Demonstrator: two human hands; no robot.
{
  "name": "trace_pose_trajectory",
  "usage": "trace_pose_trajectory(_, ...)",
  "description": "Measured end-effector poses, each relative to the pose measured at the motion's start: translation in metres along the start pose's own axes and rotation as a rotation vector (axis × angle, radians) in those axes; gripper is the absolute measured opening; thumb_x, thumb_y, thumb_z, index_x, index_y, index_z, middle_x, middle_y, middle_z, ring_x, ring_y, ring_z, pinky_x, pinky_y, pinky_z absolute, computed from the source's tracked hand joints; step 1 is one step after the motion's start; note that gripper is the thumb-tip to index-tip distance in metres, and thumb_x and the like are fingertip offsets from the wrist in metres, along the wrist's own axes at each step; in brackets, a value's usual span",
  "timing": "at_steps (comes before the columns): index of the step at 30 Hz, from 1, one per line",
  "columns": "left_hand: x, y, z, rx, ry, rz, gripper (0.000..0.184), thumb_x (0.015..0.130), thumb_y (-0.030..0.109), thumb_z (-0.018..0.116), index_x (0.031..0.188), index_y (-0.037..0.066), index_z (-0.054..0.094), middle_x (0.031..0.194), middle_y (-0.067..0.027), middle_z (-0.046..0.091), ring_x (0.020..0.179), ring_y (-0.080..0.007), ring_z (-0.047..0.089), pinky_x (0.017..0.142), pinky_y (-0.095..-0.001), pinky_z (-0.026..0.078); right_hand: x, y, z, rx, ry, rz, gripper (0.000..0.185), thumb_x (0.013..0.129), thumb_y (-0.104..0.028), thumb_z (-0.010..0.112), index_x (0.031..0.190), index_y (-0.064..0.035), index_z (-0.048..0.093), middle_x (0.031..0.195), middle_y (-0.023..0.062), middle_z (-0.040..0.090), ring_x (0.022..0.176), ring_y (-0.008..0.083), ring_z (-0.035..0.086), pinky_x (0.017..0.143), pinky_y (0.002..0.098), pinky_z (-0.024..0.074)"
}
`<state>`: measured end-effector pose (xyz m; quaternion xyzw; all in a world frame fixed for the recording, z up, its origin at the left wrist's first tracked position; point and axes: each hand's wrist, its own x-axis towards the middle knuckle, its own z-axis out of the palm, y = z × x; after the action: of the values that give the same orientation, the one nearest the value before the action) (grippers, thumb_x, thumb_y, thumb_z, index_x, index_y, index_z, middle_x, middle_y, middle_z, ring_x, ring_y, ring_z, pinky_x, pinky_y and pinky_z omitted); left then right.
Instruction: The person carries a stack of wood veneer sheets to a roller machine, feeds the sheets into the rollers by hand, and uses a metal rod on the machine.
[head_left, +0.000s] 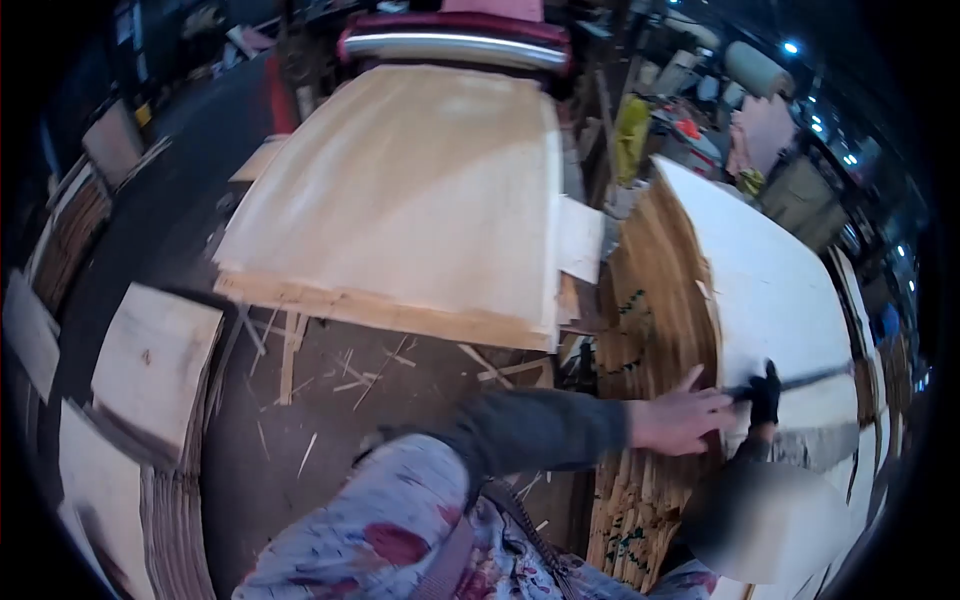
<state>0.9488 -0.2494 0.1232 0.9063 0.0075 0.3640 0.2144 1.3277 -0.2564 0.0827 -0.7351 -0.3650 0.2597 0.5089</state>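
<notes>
My left hand (683,420), bare, reaches across to the right with its fingers apart, over the near edge of a tall stack of thin wood veneer sheets (655,270). Its fingertips are close to a dark, thin bar (815,379); whether they touch it I cannot tell. My right hand (765,397), in a black glove, is closed around this bar above the pale top sheet (770,270). The bar is smeared by motion, so its exact kind does not show. A blurred pale round patch (785,525) covers part of my right forearm.
Ahead, a large pale sheet (400,190) lies on a raised pile before a machine with a shiny roller (455,48). More veneer stacks (155,365) stand at left. Wood scraps (290,355) litter the floor. Rolls and bundles (757,72) crowd the back right.
</notes>
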Motion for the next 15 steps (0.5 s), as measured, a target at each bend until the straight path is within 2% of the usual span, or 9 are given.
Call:
trace_pose_trajectory(2,-0.094,-0.022,-0.073,0.071,-0.009,-0.067,0.053,0.075,0.02,0.069,0.123,0.009,0.05,0.132,-0.0169,0.042,0.125,-0.0298,0.042,0.104,-0.0612,0.022,-0.008,0.011,0.022,-0.002,0.178,-0.382,0.055,0.086,-0.005,0.055,0.138,0.0015,0.038,0.129,0.0125,0.053,0.118,0.0229,0.05,0.101,0.0337,0.0378)
trace_pose_trajectory(4,-0.203,-0.068,-0.158,0.043,0.007,-0.566,0.039,0.076,0.019,0.068,0.112,0.008,0.059,0.125,-0.0168,0.051,0.116,-0.034,0.049,0.092,-0.0437,0.044,-0.137,-0.095,0.129,-0.151,0.169,-0.583,0.049,0.091,-0.009,0.051,0.137,0.0015,0.039,0.139,0.0126,0.043,0.132,0.0207,0.035,0.109,0.0337,0.0286)
trace_pose_trajectory(6,-0.369,-0.138,-0.248,0.63,0.288,-0.466,0.043,0.074,0.011,0.065,0.114,-0.001,0.056,0.108,-0.0208,0.057,0.098,-0.039,0.056,0.087,-0.0461,0.045,-0.225,-0.135,0.234,-0.068,-0.106,-0.487,0.044,0.096,-0.011,0.043,0.138,0.0014,0.038,0.137,0.0134,0.046,0.128,0.0209,0.041,0.108,0.0339,0.0303)
trace_pose_trajectory(7,-0.429,-0.131,-0.315,0.369,0.413,-0.909,0.039,0.073,0.01,0.064,0.109,-0.003,0.057,0.098,-0.0211,0.061,0.089,-0.037,0.06,0.08,-0.0451,0.049,-0.248,-0.1,0.282,0.037,-0.262,-0.501,0.042,0.096,-0.015,0.041,0.135,0.0017,0.042,0.133,0.0118,0.05,0.122,0.0197,0.046,0.105,0.033,0.0336)
trace_pose_trajectory(8,-0.491,-0.137,-0.372,0.769,0.441,-0.903,0.038,0.074,0.011,0.065,0.108,-0.003,0.057,0.091,-0.0223,0.062,0.083,-0.0364,0.062,0.075,-0.044,0.051,-0.269,-0.109,0.348,0.053,-0.525,-0.479,0.039,0.095,-0.013,0.042,0.13,0.0029,0.047,0.127,0.0121,0.054,0.112,0.0193,0.053,0.098,0.033,0.0393)
trace_pose_trajectory(9,-0.542,-0.135,-0.422,0.833,0.534,-1.157,0.038,0.075,0.016,0.067,0.107,-0.003,0.057,0.091,-0.0228,0.062,0.086,-0.0373,0.061,0.075,-0.0452,0.05,-0.296,-0.122,0.417,0.067,-0.785,-0.448,0.036,0.094,-0.011,0.042,0.125,0.0041,0.052,0.122,0.0124,0.058,0.101,0.019,0.059,0.091,0.0329,0.0451)
trace_pose_trajectory(12,-0.701,-0.166,-0.519,1.365,0.573,-1.428,0.038,0.078,0.026,0.065,0.104,-0.001,0.059,0.093,-0.0204,0.063,0.096,-0.0384,0.059,0.082,-0.0467,0.048,-0.372,-0.115,0.608,0.578,-1.211,0.353,0.039,0.096,-0.018,0.047,0.127,0.0052,0.048,0.12,0.023,0.058,0.114,0.0331,0.055,0.101,0.0412,0.0415)
trace_pose_trajectory(14,-0.773,-0.193,-0.545,0.799,0.367,-1.682,0.032,0.08,0.028,0.061,0.098,0.001,0.063,0.099,-0.0194,0.062,0.105,-0.0369,0.054,0.089,-0.0444,0.045,-0.404,-0.136,0.704,0.748,-1.141,0.501,0.037,0.096,-0.019,0.048,0.124,0.0047,0.049,0.117,0.0205,0.06,0.108,0.031,0.059,0.098,0.0417,0.0444)
trace_pose_trajectory(15,-0.758,-0.181,-0.546,0.842,0.433,-1.608,0.031,0.081,0.028,0.06,0.096,0.002,0.064,0.101,-0.0187,0.062,0.106,-0.0364,0.054,0.091,-0.0437,0.045,-0.406,-0.129,0.737,0.802,-1.114,0.476,0.038,0.096,-0.022,0.048,0.122,0.0059,0.051,0.114,0.0193,0.061,0.105,0.0301,0.06,0.096,0.0415,0.0465)
